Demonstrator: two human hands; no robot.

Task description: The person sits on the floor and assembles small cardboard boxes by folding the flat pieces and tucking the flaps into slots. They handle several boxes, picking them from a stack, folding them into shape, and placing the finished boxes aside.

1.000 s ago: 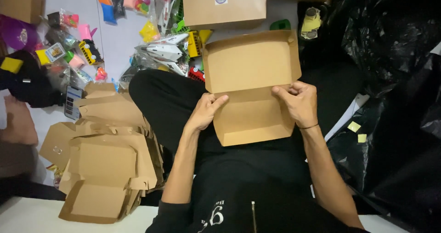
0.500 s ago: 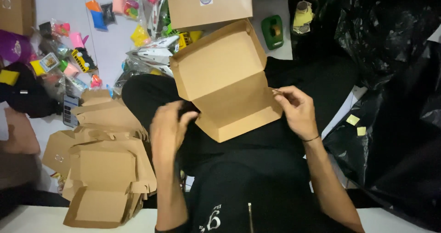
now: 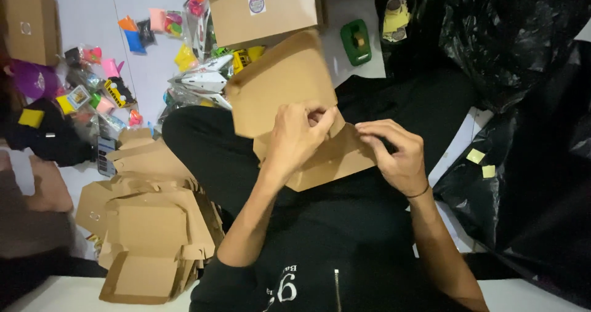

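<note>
I hold a brown cardboard box [image 3: 283,87], folded partway with its lid tilted up, over my lap. My left hand [image 3: 298,136] grips its middle from the front, fingers curled over a flap. At the box's right edge my right hand [image 3: 394,152] pinches a side flap. I sit cross-legged in black clothes on a white floor.
A heap of folded brown boxes [image 3: 148,226] lies at my left. Small colourful packaged toys [image 3: 123,72] are scattered on the floor beyond. A larger brown box with a round sticker [image 3: 261,7] and a green tape dispenser [image 3: 356,41] sit ahead. Black plastic bags [image 3: 523,103] fill the right.
The box has turned and tilted to the left. My left hand left its lower edge, swung away, and now grips the box's middle. My right hand has shifted onto the side flap.
</note>
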